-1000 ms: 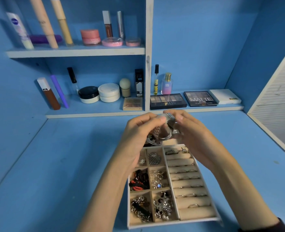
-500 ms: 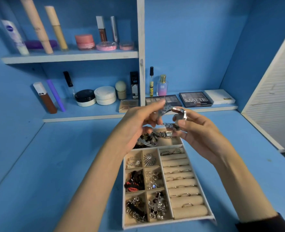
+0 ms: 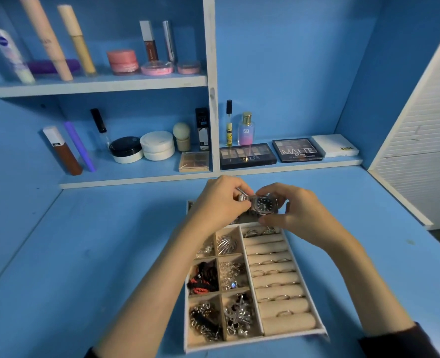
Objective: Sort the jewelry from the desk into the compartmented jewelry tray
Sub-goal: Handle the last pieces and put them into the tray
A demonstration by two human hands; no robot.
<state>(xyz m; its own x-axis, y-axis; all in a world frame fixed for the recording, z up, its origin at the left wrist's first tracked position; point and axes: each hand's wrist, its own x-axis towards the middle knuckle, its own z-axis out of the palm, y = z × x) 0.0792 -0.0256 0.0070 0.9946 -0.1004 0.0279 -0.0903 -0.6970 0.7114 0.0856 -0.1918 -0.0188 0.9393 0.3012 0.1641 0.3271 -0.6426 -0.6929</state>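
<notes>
One wristwatch, dark dial facing up, held mid-frame just above the far end of the jewelry tray. Two hands on it. Left hand: fingers pinching the metal band. Right hand: fingers curled round the case, pinching it. One tray, lower centre on the blue tabletop: six small compartments at left, all filled, and ring rolls at right. Lower shelf behind, right part: two eyeshadow palettes, one white box.
</notes>
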